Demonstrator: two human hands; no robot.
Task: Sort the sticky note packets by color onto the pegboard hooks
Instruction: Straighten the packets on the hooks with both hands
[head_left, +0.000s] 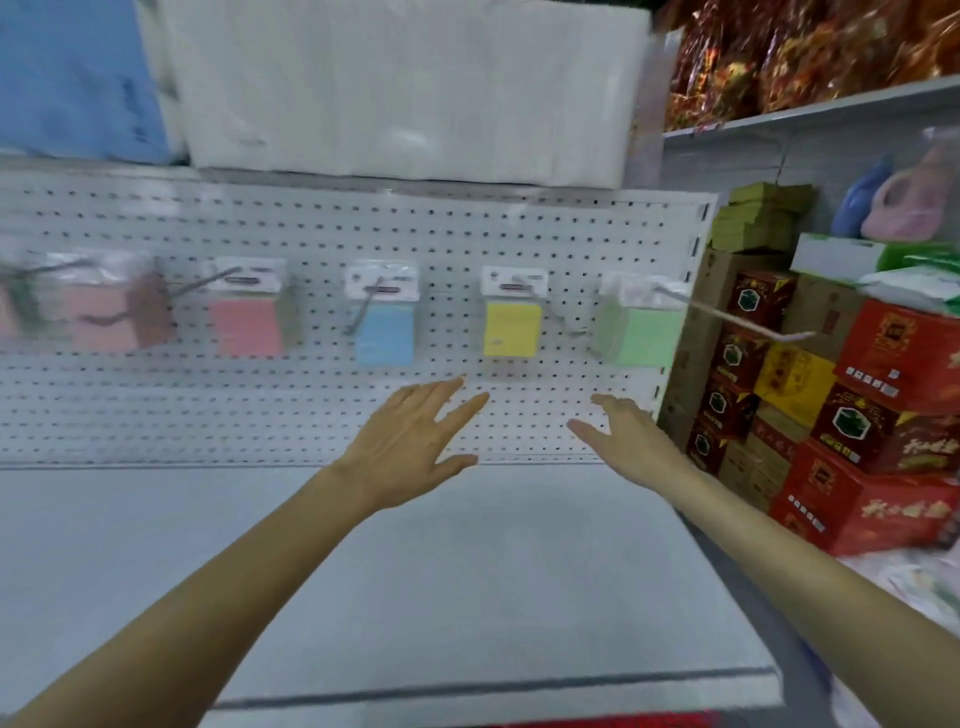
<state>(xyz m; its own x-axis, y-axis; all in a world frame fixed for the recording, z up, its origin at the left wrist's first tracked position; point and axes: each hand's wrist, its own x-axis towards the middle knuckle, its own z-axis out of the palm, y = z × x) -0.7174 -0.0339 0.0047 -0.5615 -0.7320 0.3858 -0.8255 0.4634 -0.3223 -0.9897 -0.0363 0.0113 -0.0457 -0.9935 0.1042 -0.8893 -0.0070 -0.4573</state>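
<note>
Sorting looks nearly done: the pink sticky note packet (249, 327), blue packet (384, 333), yellow packet (511, 330) and green packet (641, 333) hang on separate hooks of the white pegboard (260, 415), while left grip (410, 441) and right grip (626, 436) hover below, spread and empty.

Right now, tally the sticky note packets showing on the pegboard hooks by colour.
pink packets: 2, far-left pink packet blurred
blue packet: 1
yellow packet: 1
green packet: 1
Total: 5 visible; any behind are hidden.
</note>
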